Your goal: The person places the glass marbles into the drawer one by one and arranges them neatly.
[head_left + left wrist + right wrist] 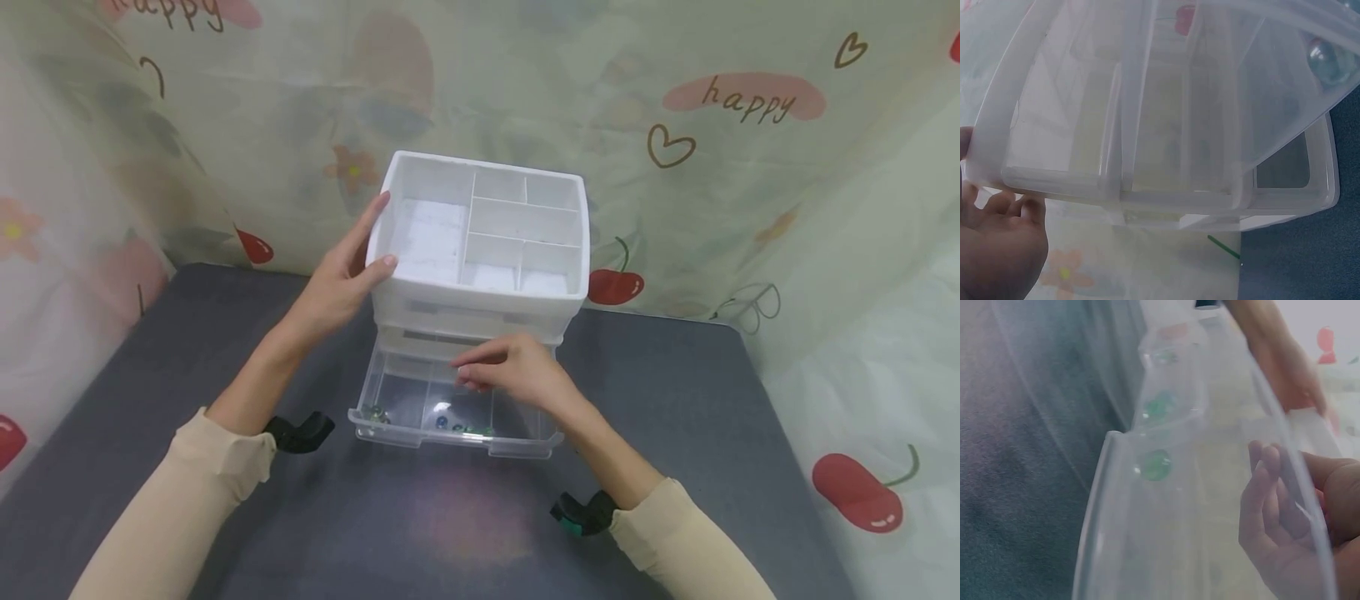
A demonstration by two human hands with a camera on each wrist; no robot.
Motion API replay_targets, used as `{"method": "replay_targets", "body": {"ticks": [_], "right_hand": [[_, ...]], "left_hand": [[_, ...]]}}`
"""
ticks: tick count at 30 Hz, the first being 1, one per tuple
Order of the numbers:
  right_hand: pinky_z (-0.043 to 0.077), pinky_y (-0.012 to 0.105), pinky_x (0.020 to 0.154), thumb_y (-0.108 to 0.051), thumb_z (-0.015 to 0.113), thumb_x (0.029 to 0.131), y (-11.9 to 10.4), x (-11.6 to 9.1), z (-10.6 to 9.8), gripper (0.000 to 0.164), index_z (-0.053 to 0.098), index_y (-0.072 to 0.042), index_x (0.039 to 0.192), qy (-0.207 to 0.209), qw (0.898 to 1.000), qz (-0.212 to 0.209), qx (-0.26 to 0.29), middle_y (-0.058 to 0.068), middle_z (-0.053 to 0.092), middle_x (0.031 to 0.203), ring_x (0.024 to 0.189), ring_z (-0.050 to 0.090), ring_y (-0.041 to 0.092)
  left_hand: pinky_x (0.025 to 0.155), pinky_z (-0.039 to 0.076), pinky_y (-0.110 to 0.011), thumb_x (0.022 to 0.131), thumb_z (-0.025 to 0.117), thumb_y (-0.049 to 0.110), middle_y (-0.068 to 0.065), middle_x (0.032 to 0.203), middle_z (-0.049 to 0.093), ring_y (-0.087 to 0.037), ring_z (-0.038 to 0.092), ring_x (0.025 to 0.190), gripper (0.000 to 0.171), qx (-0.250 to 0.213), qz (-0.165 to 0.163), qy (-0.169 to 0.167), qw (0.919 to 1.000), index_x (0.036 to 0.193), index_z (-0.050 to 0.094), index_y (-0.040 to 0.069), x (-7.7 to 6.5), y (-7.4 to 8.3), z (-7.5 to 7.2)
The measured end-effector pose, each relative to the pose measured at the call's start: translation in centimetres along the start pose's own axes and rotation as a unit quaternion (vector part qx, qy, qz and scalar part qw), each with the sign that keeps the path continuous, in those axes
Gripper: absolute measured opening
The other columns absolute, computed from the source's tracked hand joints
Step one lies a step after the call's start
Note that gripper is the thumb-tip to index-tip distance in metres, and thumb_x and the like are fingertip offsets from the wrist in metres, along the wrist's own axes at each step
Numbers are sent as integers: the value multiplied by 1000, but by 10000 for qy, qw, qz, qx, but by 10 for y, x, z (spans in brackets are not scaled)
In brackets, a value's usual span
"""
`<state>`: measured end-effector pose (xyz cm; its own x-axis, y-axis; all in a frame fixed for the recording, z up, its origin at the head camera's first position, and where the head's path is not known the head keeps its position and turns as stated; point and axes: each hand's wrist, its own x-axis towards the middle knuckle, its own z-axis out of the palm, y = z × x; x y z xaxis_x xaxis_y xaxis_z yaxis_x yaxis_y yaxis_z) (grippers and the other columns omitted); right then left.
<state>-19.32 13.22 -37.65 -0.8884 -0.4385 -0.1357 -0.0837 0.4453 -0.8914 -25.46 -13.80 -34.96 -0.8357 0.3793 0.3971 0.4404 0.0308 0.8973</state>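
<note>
The left hand [337, 287] grips the left wall of the white organizer [480, 310]; the right hand [517, 371] is above its pulled-out clear drawer [450, 439], fingers bent toward the thumb, though whether they pinch anything I cannot tell. The organizer stands near the middle of the counter's [675, 417] far edge. Marbles [442, 422] lie along the drawer's front, away from that edge. A sideways tug by the left hand could tilt the organizer; a bump from the right might jolt the drawer and spill marbles, which would roll freely.

Smooth, glossy plastic drawer [401, 396]; shiny, glassy marbles [442, 422]; matt, cloth-like tabletop [660, 400].
</note>
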Motion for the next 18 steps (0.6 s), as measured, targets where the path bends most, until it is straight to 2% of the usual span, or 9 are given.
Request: {"method": "replay_targets", "body": {"ticks": [6,13,18], "right_hand": [[56,35,80,-15,74,91,-2,-13,-12,23,76,-5,112,110,9986,-278,447,6,76,96,94,70,37],[56,36,80,-15,77,88,2,-25,-22,25,76,-3,110,497,9952,-396,740,6,75,98,88,71,25],[56,36,81,-16,77,89,7,-33,-28,22,77,-6,108,657,9941,-452,736,6,75,99,91,71,30]], "left_hand": [[101,36,-22,102,52,3,0,165,12,-26,24,146,73,-7,0,18,10000,161,16,25,0,0,0],[102,36,-22,102,52,2,-1,165,13,-26,23,146,73,-8,16,34,10000,161,16,25,0,0,1],[101,36,-21,102,52,3,0,165,13,-26,23,146,72,-28,7,40,10000,161,16,25,0,0,1]]}}
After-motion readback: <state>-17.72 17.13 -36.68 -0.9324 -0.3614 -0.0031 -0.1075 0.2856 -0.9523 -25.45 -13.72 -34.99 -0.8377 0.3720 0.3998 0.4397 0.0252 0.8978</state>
